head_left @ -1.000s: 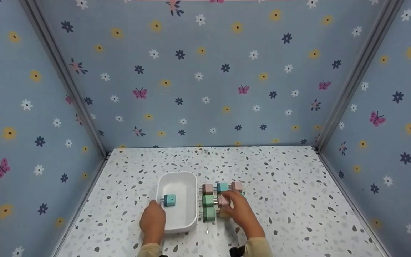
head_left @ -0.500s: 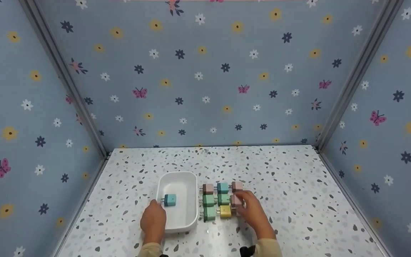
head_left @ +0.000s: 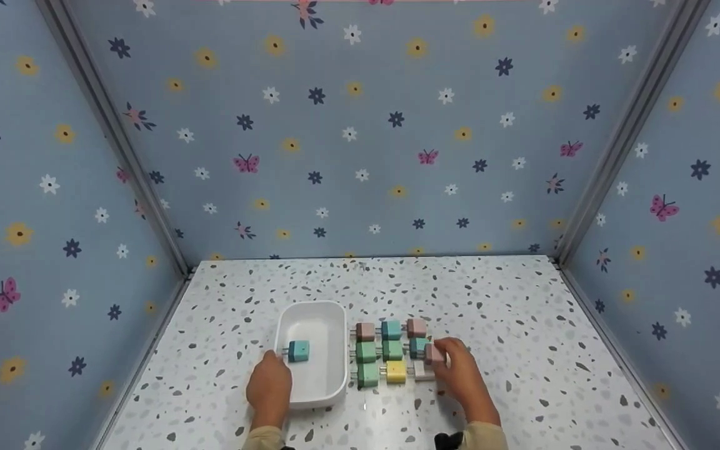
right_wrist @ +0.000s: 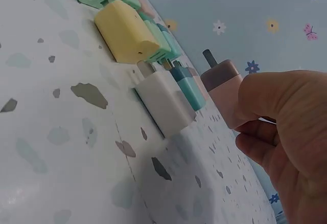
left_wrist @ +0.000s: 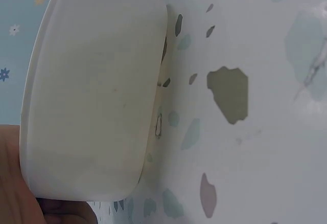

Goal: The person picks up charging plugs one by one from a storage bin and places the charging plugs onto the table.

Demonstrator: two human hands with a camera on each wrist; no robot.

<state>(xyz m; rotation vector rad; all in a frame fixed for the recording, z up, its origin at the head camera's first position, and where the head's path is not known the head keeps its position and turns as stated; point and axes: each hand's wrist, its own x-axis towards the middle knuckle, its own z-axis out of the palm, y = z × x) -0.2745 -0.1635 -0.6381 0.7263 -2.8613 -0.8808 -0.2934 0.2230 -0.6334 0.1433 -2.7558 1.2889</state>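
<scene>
My right hand [head_left: 463, 375] pinches a pink charger plug [right_wrist: 225, 93] between thumb and fingers, raised off the table with its prongs pointing away from the palm. Just left of it, a teal charger plug [head_left: 419, 347] and a white charger plug [right_wrist: 166, 106] lie on the table. A white plastic tub [head_left: 314, 390] stands further left, with a teal charger plug [head_left: 298, 351] inside. My left hand [head_left: 269, 384] grips the tub's near left edge; in the left wrist view the fingers are partly hidden beneath it.
Several other plugs lie in rows between tub and right hand: a yellow plug [head_left: 395, 372], a green plug [head_left: 367, 375], a blue plug [head_left: 391, 329] and a pink plug [head_left: 417, 327] among them. Flowered panels [head_left: 360, 150] enclose the speckled table [head_left: 491, 300] at back and sides.
The right hand has moved rightward with the pink plug, past the middle column, uncovering the green, yellow, teal and white plugs. My left hand and the tub have stayed put.
</scene>
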